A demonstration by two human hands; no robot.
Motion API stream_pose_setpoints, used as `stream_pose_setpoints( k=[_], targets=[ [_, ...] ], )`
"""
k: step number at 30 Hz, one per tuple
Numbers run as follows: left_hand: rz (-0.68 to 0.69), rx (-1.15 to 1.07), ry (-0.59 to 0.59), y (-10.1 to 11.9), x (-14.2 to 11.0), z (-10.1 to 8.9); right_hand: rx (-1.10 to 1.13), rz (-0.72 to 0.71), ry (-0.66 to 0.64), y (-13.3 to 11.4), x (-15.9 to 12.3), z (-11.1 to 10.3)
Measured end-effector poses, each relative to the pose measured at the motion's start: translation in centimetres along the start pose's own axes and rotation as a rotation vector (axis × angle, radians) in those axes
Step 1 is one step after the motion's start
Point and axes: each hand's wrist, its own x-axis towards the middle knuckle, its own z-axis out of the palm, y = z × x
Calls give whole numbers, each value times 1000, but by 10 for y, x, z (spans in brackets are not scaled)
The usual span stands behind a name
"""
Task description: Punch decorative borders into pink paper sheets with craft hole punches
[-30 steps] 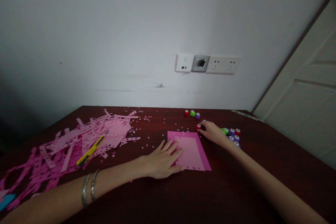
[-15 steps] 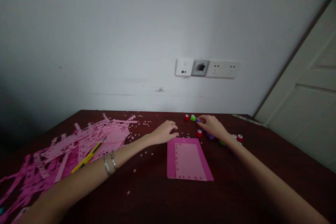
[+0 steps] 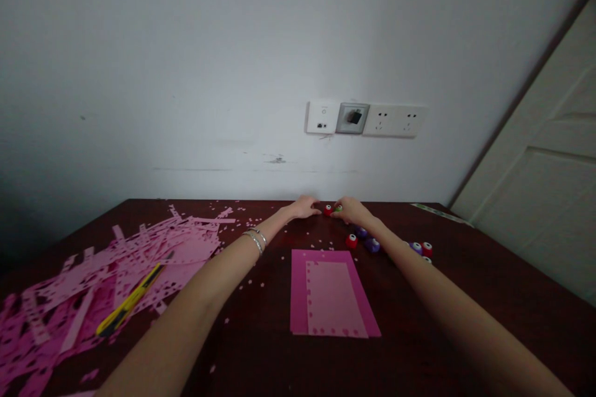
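Near the wall, my left hand [image 3: 305,206] reaches to the left of a small red paper punch [image 3: 328,209], its thumb and fingers apart. My right hand [image 3: 352,211] is at the green paper punch [image 3: 339,208], fingers curled around it; part of that punch is hidden. Closer to me lie another red punch [image 3: 351,240] and purple punches [image 3: 372,245]. Between my forearms, a light pink sheet [image 3: 335,298] with small punched shapes along its left and bottom edges rests on a darker pink sheet [image 3: 298,298].
A heap of pink punched strips [image 3: 186,239] covers the left of the dark table, with a yellow utility knife [image 3: 133,301] on it. Tiny paper bits are scattered around. More punches [image 3: 426,249] stand beyond my right forearm. Sockets [image 3: 395,121] are on the wall.
My left hand has moved away from the pink sheets, forward and right, to beside the red punch. My right hand has shifted left from a purple punch to the green one.
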Motion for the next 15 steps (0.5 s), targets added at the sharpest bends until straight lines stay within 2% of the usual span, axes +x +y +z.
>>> stream_pose_setpoints(
  k=[5, 9, 15],
  targets=[
    [65, 2, -36, 2, 17, 6, -15, -11, -26, -2, 5, 5],
    [60, -3, -63, -2, 25, 12, -36, 5, -16, -3, 10, 11],
    [33, -3, -11, -11, 30, 18, -67, 11, 2, -3, 15, 15]
  ],
)
